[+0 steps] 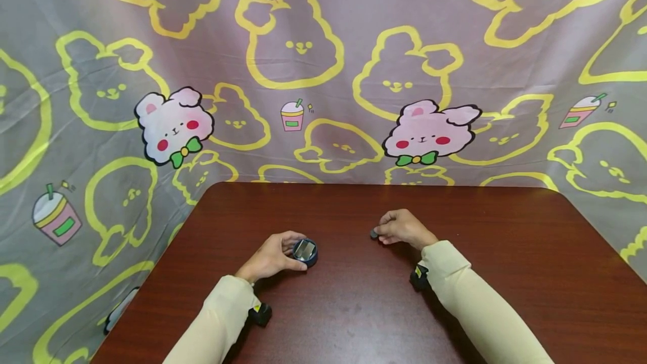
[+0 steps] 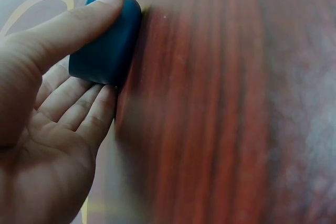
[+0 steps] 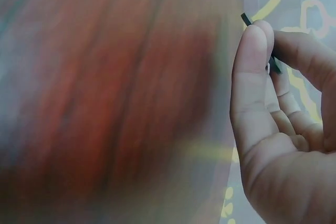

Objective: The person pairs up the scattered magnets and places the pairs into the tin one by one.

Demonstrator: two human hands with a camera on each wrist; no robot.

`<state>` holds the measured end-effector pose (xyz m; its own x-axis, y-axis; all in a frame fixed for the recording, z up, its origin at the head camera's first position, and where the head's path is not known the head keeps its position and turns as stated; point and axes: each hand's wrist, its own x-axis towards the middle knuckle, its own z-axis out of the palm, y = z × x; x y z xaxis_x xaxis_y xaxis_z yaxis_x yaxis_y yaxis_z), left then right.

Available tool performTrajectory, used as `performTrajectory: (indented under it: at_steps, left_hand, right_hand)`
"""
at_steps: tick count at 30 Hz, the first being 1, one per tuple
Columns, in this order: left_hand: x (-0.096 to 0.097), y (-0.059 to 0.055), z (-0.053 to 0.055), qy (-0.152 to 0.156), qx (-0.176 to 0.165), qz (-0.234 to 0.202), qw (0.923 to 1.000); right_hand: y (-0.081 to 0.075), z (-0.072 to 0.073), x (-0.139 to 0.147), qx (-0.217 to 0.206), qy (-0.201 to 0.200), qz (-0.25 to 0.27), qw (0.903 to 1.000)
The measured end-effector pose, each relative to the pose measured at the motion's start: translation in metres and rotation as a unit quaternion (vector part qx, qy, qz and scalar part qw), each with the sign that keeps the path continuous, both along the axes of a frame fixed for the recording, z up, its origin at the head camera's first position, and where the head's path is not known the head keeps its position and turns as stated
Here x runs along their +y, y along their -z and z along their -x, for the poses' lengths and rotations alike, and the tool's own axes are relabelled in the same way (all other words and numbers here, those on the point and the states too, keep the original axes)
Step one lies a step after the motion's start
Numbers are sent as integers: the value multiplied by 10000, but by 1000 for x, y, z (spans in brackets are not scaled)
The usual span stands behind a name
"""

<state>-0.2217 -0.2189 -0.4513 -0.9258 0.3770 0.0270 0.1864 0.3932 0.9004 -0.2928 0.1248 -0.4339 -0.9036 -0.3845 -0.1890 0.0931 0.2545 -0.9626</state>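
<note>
A round dark blue case (image 1: 305, 252), with silvery metal parts showing in its open top, is on the left part of the table. My left hand (image 1: 275, 256) grips its side; in the left wrist view the thumb lies along the blue wall (image 2: 107, 45) and the other fingers are on the opposite side. Farther right and a little farther back, my right hand (image 1: 404, 228) pinches a small, thin dark disc (image 1: 374, 234) between thumb and fingertips. From the right wrist, only the disc's edge (image 3: 245, 19) shows past the thumb.
Both hands are over a dark reddish-brown wooden table (image 1: 349, 308). A curtain (image 1: 349, 32) with yellow cartoon outlines hangs behind it and along its sides. Small black devices (image 1: 260, 314) are strapped to both wrists by the pale sleeves (image 1: 487, 296).
</note>
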Motion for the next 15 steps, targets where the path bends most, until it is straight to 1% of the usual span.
performTrajectory:
  at_steps: [5,10,15]
  left_hand:
    - [0,0,0,13,-1,-20,10000]
    - [-1,2,1,-11,-47,30,10000]
    - [-1,1,1,-47,-129,83,9999]
  right_hand:
    - [-6,2,-8,-24,198,-121,9997]
    - [-10,5,-15,62,166,-121,9998]
    - [-14,3,-22,61,165,-62,9998]
